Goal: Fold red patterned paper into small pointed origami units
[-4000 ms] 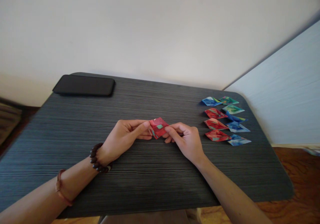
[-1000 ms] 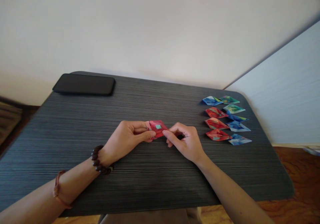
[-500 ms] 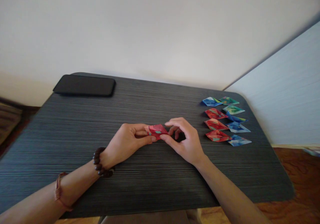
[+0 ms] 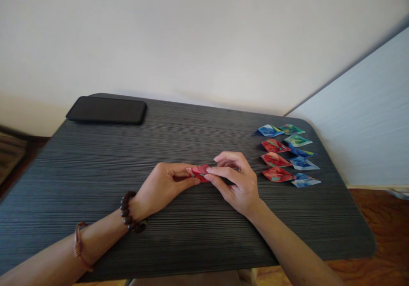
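Between my two hands is a small folded piece of red patterned origami paper (image 4: pixel 198 172), held just above the table's middle. My left hand (image 4: pixel 166 184) pinches its left end, thumb in front and fingers behind. On its right end, the thumb and index finger of my right hand (image 4: pixel 238 179) are closed, while the other fingers curl loosely behind. The fingertips cover parts of the paper. Off to the right lie finished-looking folded paper boats, several red ones (image 4: pixel 276 159) in one column and several blue ones (image 4: pixel 305 179) and green ones (image 4: pixel 298 140) beside them.
A black phone (image 4: pixel 107 110) lies at the far left corner of the dark ribbed table (image 4: pixel 179 132). A white wall (image 4: pixel 204 43) rises behind the table, and a pale panel (image 4: pixel 367 120) stands along its right side.
My right index finger has come down onto the paper's right end, beside the thumb. The red paper now looks narrower and more covered. The folded boats have stayed in place.
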The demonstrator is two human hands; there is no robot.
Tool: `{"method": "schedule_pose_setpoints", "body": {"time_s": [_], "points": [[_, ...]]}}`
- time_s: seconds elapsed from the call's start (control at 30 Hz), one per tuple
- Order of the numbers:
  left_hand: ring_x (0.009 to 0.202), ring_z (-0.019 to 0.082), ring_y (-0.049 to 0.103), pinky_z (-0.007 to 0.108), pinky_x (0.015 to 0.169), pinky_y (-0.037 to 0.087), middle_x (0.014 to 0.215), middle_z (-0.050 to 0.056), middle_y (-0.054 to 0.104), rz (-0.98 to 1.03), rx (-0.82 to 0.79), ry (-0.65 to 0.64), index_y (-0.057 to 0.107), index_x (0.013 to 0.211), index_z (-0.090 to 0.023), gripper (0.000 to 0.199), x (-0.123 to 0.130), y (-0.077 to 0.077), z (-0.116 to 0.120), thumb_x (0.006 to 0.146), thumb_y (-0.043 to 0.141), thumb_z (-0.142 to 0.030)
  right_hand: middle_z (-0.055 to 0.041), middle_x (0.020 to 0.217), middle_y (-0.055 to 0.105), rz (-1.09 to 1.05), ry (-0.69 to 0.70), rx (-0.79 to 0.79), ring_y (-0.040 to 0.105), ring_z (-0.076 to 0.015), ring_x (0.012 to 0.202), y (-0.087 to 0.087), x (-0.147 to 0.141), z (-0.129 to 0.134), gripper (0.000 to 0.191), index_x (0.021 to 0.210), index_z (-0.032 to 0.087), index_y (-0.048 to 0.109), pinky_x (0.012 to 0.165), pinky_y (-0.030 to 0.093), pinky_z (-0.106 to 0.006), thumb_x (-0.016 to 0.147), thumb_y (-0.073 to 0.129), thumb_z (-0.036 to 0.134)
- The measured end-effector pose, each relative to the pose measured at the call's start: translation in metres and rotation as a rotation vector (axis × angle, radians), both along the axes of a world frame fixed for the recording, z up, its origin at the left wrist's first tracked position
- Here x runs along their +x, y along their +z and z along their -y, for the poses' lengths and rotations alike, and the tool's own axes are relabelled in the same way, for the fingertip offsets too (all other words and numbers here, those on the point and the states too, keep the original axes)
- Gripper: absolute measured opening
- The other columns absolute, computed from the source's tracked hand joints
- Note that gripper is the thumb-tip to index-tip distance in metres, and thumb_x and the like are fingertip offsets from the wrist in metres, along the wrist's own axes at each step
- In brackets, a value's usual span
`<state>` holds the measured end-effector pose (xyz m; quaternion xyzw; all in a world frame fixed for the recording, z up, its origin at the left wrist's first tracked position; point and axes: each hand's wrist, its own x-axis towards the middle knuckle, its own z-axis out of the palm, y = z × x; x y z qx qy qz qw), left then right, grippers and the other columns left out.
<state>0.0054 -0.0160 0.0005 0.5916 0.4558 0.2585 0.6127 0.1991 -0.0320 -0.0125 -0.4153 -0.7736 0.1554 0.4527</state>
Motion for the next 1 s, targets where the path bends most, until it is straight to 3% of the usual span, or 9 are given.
{"method": "schedule_pose_setpoints", "body": {"time_s": [0.33, 0.5, 0.8, 1.0], "points": [[0.092, 0.021, 0.067, 0.028, 0.084, 0.053, 0.094, 0.0, 0.073, -0.016, 0.002, 0.004, 0.071, 0.093, -0.021, 0.022, 0.0011, -0.0008, 0.0025, 0.076, 0.064, -0.033, -0.0024, 0.092, 0.067, -0.198, 0.07, -0.362, 0.063, -0.0149, 0.085, 0.0076, -0.0053, -0.0036, 0.003, 0.084, 0.022, 0.063, 0.079, 0.049, -0.029, 0.083, 0.059, 0.022], [0.088, 0.019, 0.068, 0.026, 0.08, 0.054, 0.093, -0.001, 0.073, 0.001, -0.045, 0.029, 0.068, 0.1, -0.021, 0.03, 0.0032, 0.0018, 0.0033, 0.073, 0.068, -0.033, -0.0016, 0.093, 0.068, -0.216, 0.079, -0.368, 0.064, -0.0154, 0.086, 0.0079, -0.0055, -0.0025, 0.004, 0.082, 0.023, 0.065, 0.082, 0.049, -0.031, 0.081, 0.062, 0.022], [0.089, 0.022, 0.067, 0.028, 0.079, 0.054, 0.094, 0.0, 0.073, -0.047, 0.053, 0.08, 0.072, 0.093, -0.022, 0.024, 0.0053, -0.0002, 0.0047, 0.073, 0.067, -0.035, -0.0012, 0.089, 0.069, -0.238, 0.056, -0.334, 0.065, -0.0156, 0.082, 0.0077, -0.0075, 0.0005, 0.005, 0.081, 0.024, 0.066, 0.079, 0.051, -0.032, 0.081, 0.062, 0.021], [0.085, 0.02, 0.067, 0.026, 0.075, 0.053, 0.088, -0.002, 0.073, -0.056, 0.052, 0.044, 0.073, 0.091, -0.023, 0.019, 0.0051, -0.0016, 0.0059, 0.078, 0.063, -0.032, -0.0012, 0.085, 0.068, -0.335, 0.018, -0.349, 0.064, -0.0144, 0.079, 0.0051, -0.0104, 0.0025, 0.004, 0.08, 0.022, 0.063, 0.078, 0.05, -0.03, 0.079, 0.065, 0.019]]}}
